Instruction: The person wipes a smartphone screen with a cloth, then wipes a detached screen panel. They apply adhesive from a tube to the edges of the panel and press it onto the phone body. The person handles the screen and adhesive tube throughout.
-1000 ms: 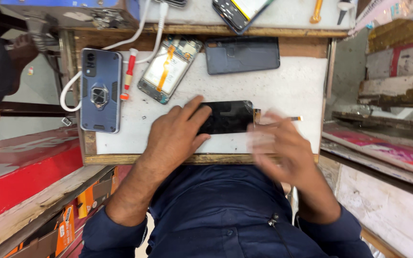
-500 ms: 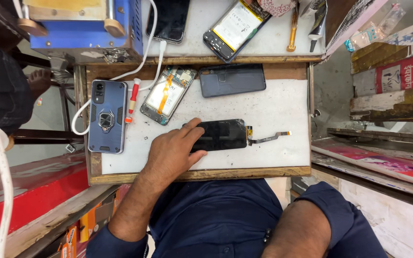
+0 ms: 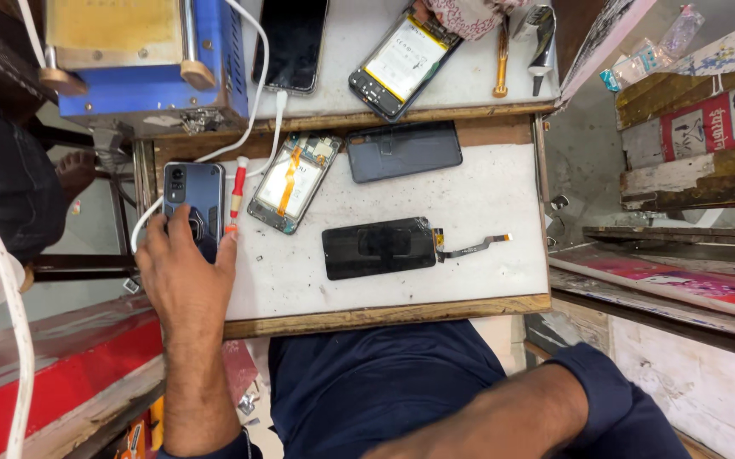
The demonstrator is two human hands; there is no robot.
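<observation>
Left hand rests on cased phone at left edge of work board, lower left of frame. Screwdriver lies just right of the phone, w/ opened phone body next to it. Back cover sits upper centre of the board; detached screen w/ flex cable lies below it, centre. Machine stands upper left. Right forearm crosses bottom right; its hand is out of frame.

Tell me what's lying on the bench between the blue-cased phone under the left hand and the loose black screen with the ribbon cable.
In the head view, a red-handled screwdriver and an opened phone lie between the blue-cased phone under the left hand and the black screen.
</observation>
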